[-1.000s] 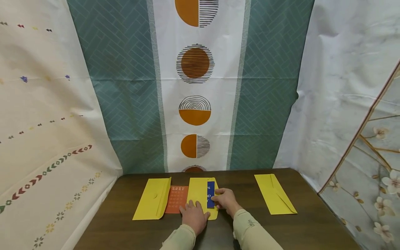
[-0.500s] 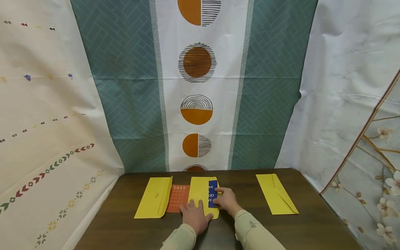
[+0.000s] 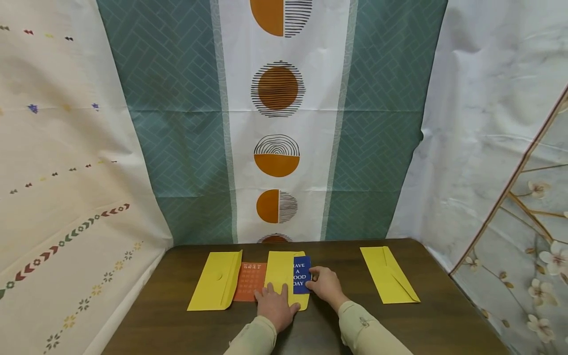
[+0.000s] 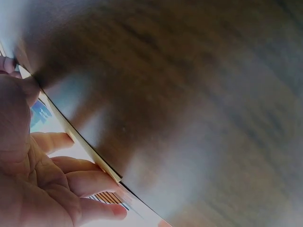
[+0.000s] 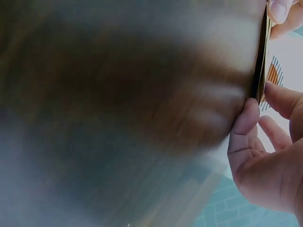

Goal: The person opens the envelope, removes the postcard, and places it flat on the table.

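Note:
A yellow envelope (image 3: 279,268) lies in the middle of the table in the head view. A blue card (image 3: 301,274) with white lettering, "HAVE A GOOD DAY" in part, sticks out from the envelope's right side; its left part is hidden. My left hand (image 3: 276,306) rests with fingers spread on the envelope's lower part. My right hand (image 3: 327,285) pinches the card's right edge between thumb and fingers. In the right wrist view, thumb and fingers of the right hand (image 5: 265,156) meet at that thin edge. The left wrist view shows the left fingers (image 4: 90,182) at the envelope's edge.
An orange-red card (image 3: 250,283) with pale writing lies left of the middle envelope. Beyond it is another yellow envelope (image 3: 208,283), its flap side raised a little. A third yellow envelope (image 3: 385,276) lies at the right. Patterned cloths hang behind the dark wooden table (image 3: 151,315).
My right hand has drawn the blue card rightward, so more of its lettering shows beside the envelope. My left hand stays on the envelope. The head view shifts slightly.

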Available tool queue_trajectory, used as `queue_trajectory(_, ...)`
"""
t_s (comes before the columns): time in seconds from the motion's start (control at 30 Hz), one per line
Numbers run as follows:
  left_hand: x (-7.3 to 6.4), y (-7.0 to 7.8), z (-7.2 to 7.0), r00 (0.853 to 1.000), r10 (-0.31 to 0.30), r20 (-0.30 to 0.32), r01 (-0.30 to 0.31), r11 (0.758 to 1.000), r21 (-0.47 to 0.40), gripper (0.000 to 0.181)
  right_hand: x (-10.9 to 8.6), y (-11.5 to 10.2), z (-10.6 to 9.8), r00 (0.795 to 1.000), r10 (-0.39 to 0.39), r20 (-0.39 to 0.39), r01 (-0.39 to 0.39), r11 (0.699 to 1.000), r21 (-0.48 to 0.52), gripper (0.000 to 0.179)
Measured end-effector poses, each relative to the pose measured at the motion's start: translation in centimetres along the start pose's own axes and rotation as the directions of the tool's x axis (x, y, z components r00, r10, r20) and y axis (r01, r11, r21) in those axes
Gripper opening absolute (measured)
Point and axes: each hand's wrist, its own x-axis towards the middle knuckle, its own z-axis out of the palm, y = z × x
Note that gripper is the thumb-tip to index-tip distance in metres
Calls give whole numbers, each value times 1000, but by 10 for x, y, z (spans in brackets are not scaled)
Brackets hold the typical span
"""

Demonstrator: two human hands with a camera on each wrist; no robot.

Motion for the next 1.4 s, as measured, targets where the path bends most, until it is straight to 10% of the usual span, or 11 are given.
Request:
queue_trajectory(0.63,2,3,2,1000,-4,23,3,1000,18,77,23,6,-1,996,-19,84,7,991,136,54)
queue_trajectory(1.4,-4,3,-8,1000,-10,29,10,1000,2,76,30,-4,12,992,120,-45,-113,984,134,44)
